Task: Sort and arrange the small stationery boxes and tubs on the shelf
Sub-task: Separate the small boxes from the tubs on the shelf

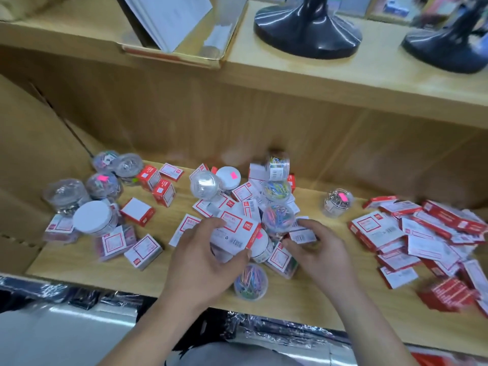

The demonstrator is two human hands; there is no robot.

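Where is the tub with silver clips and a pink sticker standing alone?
The tub stands alone on the shelf, right of centre in the head view, between the middle pile and the red boxes.

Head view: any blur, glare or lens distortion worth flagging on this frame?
Head view: wide-angle bend bows the upper shelf edge; motion blur smears the red boxes at right and the box labels; glare streaks the black stand bases; both hands, left hand, right hand, read fairly sharp.

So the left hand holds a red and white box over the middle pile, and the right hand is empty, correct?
Not quite. The head view shows the right hand is not empty: its fingers pinch a small white box with a barcode. The left hand does hold a red and white box over the middle pile.
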